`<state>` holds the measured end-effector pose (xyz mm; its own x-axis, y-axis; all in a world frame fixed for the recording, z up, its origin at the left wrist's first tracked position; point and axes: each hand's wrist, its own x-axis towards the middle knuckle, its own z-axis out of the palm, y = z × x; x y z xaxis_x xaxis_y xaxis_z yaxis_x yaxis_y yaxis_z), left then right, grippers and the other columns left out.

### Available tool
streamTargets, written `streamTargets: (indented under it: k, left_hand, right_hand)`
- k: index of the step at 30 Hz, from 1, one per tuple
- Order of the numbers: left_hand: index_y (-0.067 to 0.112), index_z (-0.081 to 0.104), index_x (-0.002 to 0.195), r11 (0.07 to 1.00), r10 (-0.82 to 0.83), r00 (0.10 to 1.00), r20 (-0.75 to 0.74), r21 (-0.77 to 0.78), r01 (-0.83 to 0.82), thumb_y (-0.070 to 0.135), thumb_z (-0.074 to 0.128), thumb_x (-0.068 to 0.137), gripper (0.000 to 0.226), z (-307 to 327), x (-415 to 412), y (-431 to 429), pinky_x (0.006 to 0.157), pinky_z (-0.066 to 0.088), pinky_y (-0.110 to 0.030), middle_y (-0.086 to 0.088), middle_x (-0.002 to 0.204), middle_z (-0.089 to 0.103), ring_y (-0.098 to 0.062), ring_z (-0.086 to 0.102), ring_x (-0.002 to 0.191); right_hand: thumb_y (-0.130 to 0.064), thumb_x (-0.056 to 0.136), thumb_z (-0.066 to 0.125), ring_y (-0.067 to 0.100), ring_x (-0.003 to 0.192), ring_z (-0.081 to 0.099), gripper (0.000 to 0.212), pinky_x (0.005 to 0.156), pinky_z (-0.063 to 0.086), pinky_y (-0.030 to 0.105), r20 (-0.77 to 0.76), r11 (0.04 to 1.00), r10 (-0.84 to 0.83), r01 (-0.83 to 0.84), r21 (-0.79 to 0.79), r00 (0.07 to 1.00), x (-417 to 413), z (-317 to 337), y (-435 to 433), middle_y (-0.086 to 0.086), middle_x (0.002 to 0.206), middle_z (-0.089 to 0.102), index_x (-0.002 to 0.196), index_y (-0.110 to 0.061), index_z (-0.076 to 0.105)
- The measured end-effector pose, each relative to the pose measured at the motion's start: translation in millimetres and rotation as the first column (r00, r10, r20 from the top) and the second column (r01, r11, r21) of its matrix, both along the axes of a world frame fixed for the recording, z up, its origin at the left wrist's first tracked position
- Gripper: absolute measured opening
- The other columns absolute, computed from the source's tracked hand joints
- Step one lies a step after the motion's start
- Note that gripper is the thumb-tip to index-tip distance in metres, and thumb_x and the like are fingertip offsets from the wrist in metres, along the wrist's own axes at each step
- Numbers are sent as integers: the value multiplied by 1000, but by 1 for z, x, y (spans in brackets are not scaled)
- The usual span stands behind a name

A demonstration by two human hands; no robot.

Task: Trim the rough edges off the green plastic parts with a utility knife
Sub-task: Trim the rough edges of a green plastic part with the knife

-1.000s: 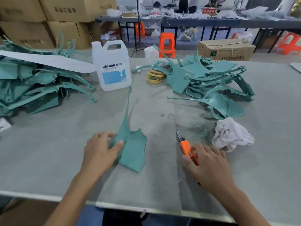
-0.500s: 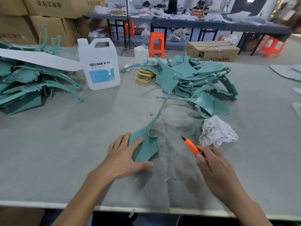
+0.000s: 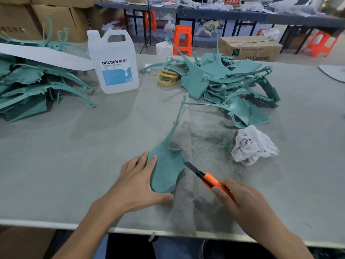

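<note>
Left fingers (image 3: 142, 161) flat on part (image 3: 167, 172), right (image 3: 223, 196) round knife (image 3: 209, 181)

I see a teal-green part (image 3: 166, 171), my knife's (image 3: 209, 179) orange handle, a white rag (image 3: 253, 145), yellow rings (image 3: 168, 78), grey table (image 3: 74, 156), blue-labelled white jug (image 3: 113, 62).

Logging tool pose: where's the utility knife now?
Head view, lower right of centre: the utility knife is in the right hand, blade tip at the right edge of the green part pressed down by the left hand.
</note>
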<state>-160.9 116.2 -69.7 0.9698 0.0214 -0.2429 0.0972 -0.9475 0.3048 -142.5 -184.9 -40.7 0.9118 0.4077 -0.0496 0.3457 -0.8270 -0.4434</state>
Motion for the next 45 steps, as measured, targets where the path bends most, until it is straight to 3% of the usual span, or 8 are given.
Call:
streamTargets:
  k: [11,16,23,28,32,36,41,45]
  left_hand:
    - [29,20,160,983,35,999,31,-180,-29,96,32,64,118,24,7,10,122,20,-36,5,167,20,-15,21,151]
    - [31,19,160,980,37,999,21,-194,-32,100,31,63,120,23,7,11,121,23,-38,8,166,22,-15,23,150]
    - [35,17,160,978,46,999,13,-204,-42,99,38,62,119,23,4,9,119,24,-37,12,165,19,-15,20,149]
    - [31,40,150,952,43,994,98,-306,-11,93,36,66,104,33,9,12,89,41,-28,26,125,51,-9,53,116]
    - [38,47,139,941,51,995,90,-338,-17,91,38,67,89,35,10,12,89,48,-29,24,114,58,-2,57,101]
    - [39,40,148,939,68,993,93,-342,-33,92,39,67,97,33,9,14,85,42,-25,28,122,54,-2,55,107]
    - [43,54,130,950,164,926,341,-307,-55,84,35,81,67,21,-4,8,70,47,-21,22,97,68,-1,62,82]
    - [15,74,94,981,194,750,633,-135,-141,49,48,102,44,4,-2,3,52,34,-25,-2,61,66,-30,63,54]
  right_hand:
    - [-71,90,32,8,79,58,46,70,45,24,-28,971,90,-81,224,996,-16,2,23,-26,93,59,104,-38,59]
    - [-70,96,32,12,69,60,46,63,47,33,21,959,7,-13,284,1000,-11,-1,21,-12,79,61,95,-31,57]
    - [-63,95,27,22,73,59,46,65,45,43,138,991,-49,31,132,989,17,0,34,-11,73,52,93,-25,52]
    - [-66,98,23,15,65,53,47,61,44,39,135,988,55,-74,139,989,15,3,48,-13,72,52,95,-29,51]
    - [-56,101,30,18,65,53,35,61,41,40,211,985,-67,31,168,975,31,5,45,-13,71,49,92,-28,49]
    - [-64,100,28,11,63,52,38,60,44,39,149,984,61,-85,157,987,24,1,49,-13,70,52,91,-32,48]
    - [-55,100,34,9,59,51,28,54,34,31,195,980,-109,72,186,975,40,3,44,-13,65,52,87,-34,47]
    - [-61,98,34,5,61,54,36,55,36,28,185,950,-116,54,308,976,19,7,51,-10,64,56,93,-32,54]
